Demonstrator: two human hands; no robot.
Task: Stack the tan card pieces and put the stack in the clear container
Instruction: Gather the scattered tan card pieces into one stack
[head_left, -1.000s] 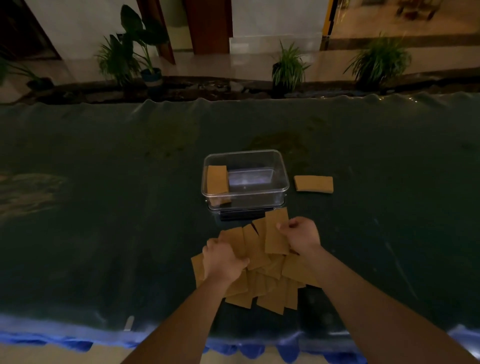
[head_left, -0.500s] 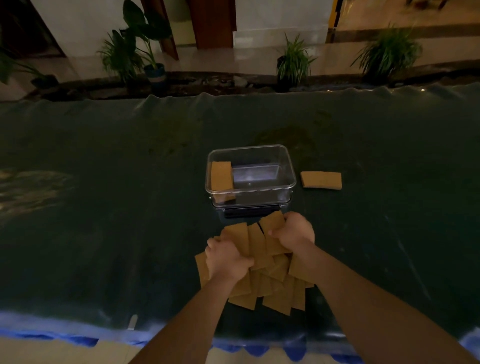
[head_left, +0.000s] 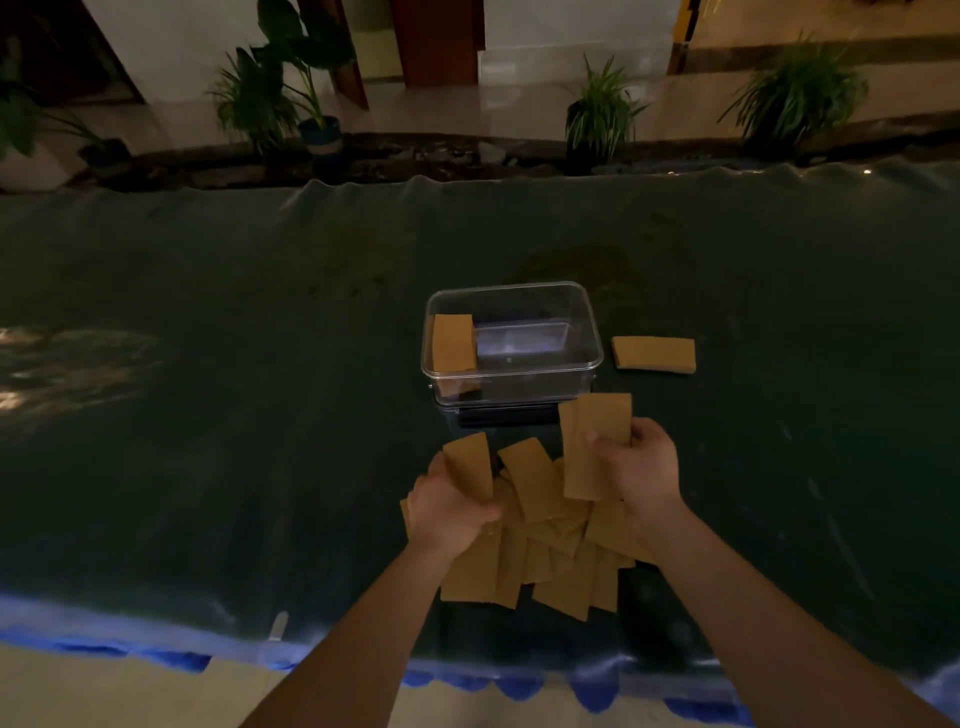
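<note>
A loose pile of several tan card pieces (head_left: 545, 561) lies on the dark green table near the front edge. My right hand (head_left: 641, 467) grips a few tan cards (head_left: 595, 441) held upright, lifted off the pile. One tan card (head_left: 470, 462) is pinched in my left hand (head_left: 452, 506), tilted above the pile's left side. Just beyond stands the clear container (head_left: 592, 358) on a dark base, with a small stack of tan cards (head_left: 453, 343) leaning inside at its left end.
Another tan card stack (head_left: 654, 354) lies flat on the table to the right of the container. The table's front edge (head_left: 311, 644) has blue cloth showing. Potted plants (head_left: 600, 114) line the floor beyond the far edge.
Both hands have risen off the pile. The right hand has pulled a few cards up and rightward; the left hand has lifted one card from the pile's left side.
</note>
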